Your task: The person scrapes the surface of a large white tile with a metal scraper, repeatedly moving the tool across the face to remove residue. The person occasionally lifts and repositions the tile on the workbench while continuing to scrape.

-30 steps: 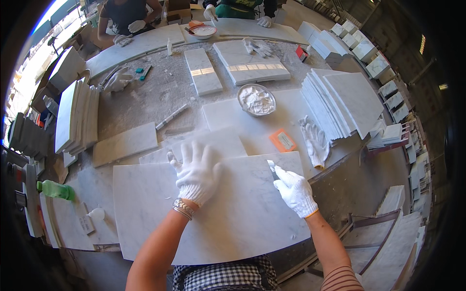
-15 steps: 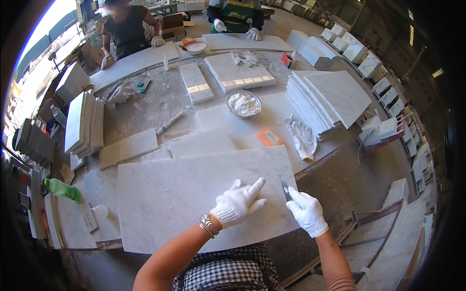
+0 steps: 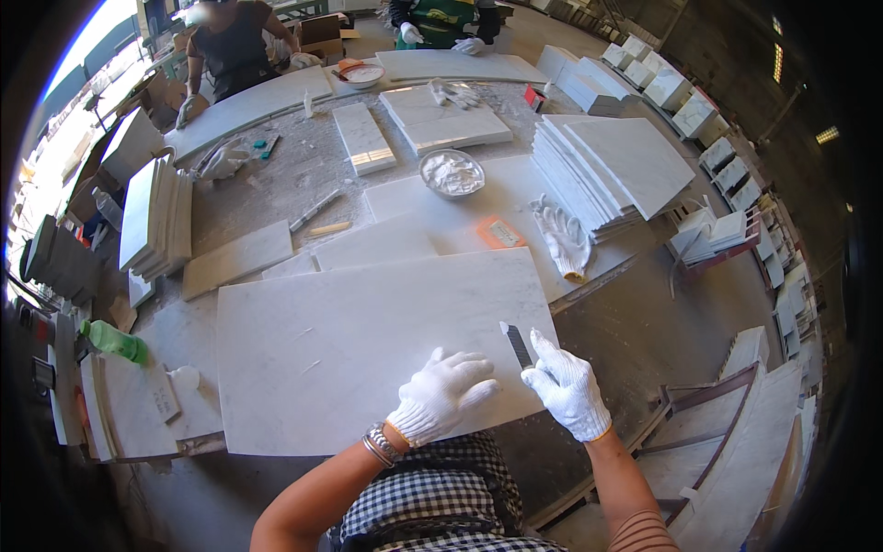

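Observation:
A large white marble slab (image 3: 359,340) with grey veins lies in front of me. My left hand (image 3: 446,394), in a white knit glove, rests on its near right part, fingers stretched out and holding nothing. Over the slab's right edge, my gloved right hand (image 3: 568,382) is closed on a dark, narrow snap-off blade (image 3: 520,347). White paste sits on the blade's far tip. Beyond the slab stands a bowl of white paste (image 3: 452,173). An orange box (image 3: 499,233) and a spare white glove (image 3: 561,239) lie near the slab's far right corner.
Stacked marble slabs stand at the right (image 3: 593,175) and left (image 3: 152,216). A green bottle (image 3: 115,340) lies at the left. Across the table are two people, one in a dark top (image 3: 235,51) and one in a green apron (image 3: 443,23). A metal-framed rack (image 3: 708,432) stands at lower right.
My right hand has shifted slightly left and up, and the blade now points up-left with paste on its tip. My left hand has lowered its raised fingers toward the slab.

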`<move>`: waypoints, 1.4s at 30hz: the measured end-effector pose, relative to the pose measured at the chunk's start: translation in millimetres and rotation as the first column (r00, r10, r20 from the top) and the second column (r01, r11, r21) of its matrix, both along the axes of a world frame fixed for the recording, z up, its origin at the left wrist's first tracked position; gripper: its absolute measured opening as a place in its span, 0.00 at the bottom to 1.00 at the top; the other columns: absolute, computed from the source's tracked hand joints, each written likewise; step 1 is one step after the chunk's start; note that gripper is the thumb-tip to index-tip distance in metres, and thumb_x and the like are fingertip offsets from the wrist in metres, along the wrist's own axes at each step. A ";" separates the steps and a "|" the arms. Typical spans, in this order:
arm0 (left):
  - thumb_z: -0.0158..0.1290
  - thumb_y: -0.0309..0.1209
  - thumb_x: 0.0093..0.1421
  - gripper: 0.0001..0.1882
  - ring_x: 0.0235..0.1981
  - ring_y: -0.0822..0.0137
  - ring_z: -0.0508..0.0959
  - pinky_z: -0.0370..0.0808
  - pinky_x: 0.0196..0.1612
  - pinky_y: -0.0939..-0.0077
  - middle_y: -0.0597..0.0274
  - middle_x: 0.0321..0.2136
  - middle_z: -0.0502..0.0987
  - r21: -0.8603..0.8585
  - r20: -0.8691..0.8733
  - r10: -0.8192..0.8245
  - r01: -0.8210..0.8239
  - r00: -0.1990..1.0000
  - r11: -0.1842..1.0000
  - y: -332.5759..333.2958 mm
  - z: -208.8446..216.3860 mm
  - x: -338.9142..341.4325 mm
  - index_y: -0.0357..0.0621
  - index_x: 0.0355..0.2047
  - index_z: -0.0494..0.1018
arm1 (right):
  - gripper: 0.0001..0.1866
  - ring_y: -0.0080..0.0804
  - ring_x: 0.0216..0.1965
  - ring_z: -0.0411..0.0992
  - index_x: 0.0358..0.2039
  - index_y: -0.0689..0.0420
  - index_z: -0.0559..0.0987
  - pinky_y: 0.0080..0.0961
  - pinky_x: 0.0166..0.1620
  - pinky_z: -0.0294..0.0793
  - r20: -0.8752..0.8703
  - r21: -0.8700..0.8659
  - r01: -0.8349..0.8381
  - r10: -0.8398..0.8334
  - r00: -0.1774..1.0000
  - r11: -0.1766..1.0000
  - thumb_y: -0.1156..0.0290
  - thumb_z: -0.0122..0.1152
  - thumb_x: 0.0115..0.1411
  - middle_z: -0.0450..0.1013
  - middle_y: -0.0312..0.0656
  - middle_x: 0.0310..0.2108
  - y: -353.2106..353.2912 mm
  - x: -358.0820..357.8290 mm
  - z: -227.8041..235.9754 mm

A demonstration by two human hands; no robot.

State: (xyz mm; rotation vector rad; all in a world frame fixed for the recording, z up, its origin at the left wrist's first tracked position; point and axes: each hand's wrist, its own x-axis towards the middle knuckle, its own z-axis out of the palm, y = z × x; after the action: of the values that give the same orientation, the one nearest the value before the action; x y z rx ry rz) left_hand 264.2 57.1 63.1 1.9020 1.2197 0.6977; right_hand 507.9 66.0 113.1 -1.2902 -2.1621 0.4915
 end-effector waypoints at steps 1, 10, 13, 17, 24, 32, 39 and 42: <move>0.51 0.53 0.71 0.26 0.60 0.44 0.76 0.65 0.70 0.49 0.54 0.58 0.79 -0.064 -0.001 0.071 -0.070 0.998 0.995 -4.0 1.8 3.8 0.50 0.58 0.79 | 0.32 0.34 0.24 0.72 0.64 0.67 0.75 0.30 0.34 0.77 0.000 0.001 -0.004 0.004 1.000 1.000 0.80 0.72 0.58 0.74 0.45 0.25 -2.0 -3.0 -0.9; 0.55 0.52 0.69 0.24 0.61 0.46 0.72 0.71 0.63 0.51 0.51 0.62 0.75 0.072 -0.130 0.213 -0.205 0.968 0.976 -8.1 -17.4 -8.3 0.46 0.51 0.83 | 0.31 0.41 0.27 0.77 0.61 0.68 0.76 0.33 0.35 0.79 0.011 0.009 -0.012 0.012 1.000 1.000 0.78 0.73 0.57 0.77 0.45 0.26 -9.5 6.4 -7.0; 0.60 0.48 0.65 0.20 0.59 0.46 0.72 0.63 0.68 0.39 0.50 0.59 0.76 0.223 -0.073 0.202 -0.182 0.977 0.958 -11.5 -28.3 -17.0 0.45 0.43 0.85 | 0.30 0.38 0.27 0.78 0.62 0.67 0.77 0.33 0.35 0.79 -0.057 -0.010 0.099 -0.099 0.993 0.995 0.79 0.71 0.57 0.79 0.46 0.28 -11.4 17.0 -13.1; 0.63 0.41 0.61 0.19 0.62 0.41 0.71 0.52 0.72 0.28 0.46 0.58 0.75 0.335 -0.147 0.302 -0.240 0.942 0.911 -22.0 -38.1 -23.6 0.45 0.49 0.81 | 0.27 0.24 0.29 0.78 0.66 0.63 0.74 0.24 0.32 0.82 -0.200 -0.342 0.185 -0.264 0.944 0.921 0.77 0.65 0.66 0.82 0.42 0.32 -21.8 15.7 -17.2; 0.63 0.35 0.60 0.23 0.67 0.39 0.67 0.48 0.74 0.29 0.43 0.62 0.73 0.282 -0.182 0.276 -0.219 0.944 0.934 -42.0 -35.5 -58.8 0.40 0.54 0.78 | 0.27 0.21 0.37 0.76 0.71 0.63 0.69 0.22 0.44 0.84 -0.555 -0.760 -0.364 -0.247 0.795 0.538 0.78 0.57 0.73 0.77 0.38 0.40 -59.4 -59.7 -51.1; 0.65 0.32 0.59 0.24 0.68 0.35 0.66 0.47 0.74 0.30 0.42 0.62 0.74 0.316 -0.204 0.398 -0.325 0.894 0.891 -78.5 -41.0 -110.1 0.38 0.55 0.76 | 0.19 0.25 0.33 0.78 0.61 0.65 0.78 0.26 0.38 0.85 -0.505 -0.434 0.582 -0.720 0.475 0.688 0.75 0.55 0.73 0.79 0.43 0.40 27.0 63.8 -76.9; 0.65 0.56 0.58 0.50 0.76 0.35 0.51 0.33 0.75 0.30 0.38 0.74 0.59 0.303 -0.537 0.674 -0.629 0.508 0.716 -83.9 -46.2 -160.1 0.40 0.72 0.61 | 0.20 0.22 0.30 0.74 0.64 0.64 0.76 0.28 0.38 0.85 -0.654 -0.471 0.397 -0.614 0.443 0.788 0.79 0.54 0.72 0.76 0.37 0.36 11.3 21.6 -73.2; 0.61 0.64 0.58 0.53 0.77 0.33 0.49 0.32 0.75 0.28 0.36 0.75 0.56 0.243 -0.633 0.635 -0.666 0.441 0.705 -68.0 -43.6 -172.6 0.40 0.72 0.60 | 0.20 0.23 0.29 0.75 0.63 0.65 0.76 0.31 0.37 0.87 -0.633 -0.571 0.068 -0.492 0.598 0.818 0.81 0.52 0.72 0.75 0.37 0.34 -13.4 -13.8 -77.7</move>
State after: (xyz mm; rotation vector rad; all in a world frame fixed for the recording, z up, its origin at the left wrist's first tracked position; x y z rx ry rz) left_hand 91.7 -10.9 19.5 1.6355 2.5264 0.2913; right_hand 494.1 52.6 35.4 -1.3141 -1.0896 1.2575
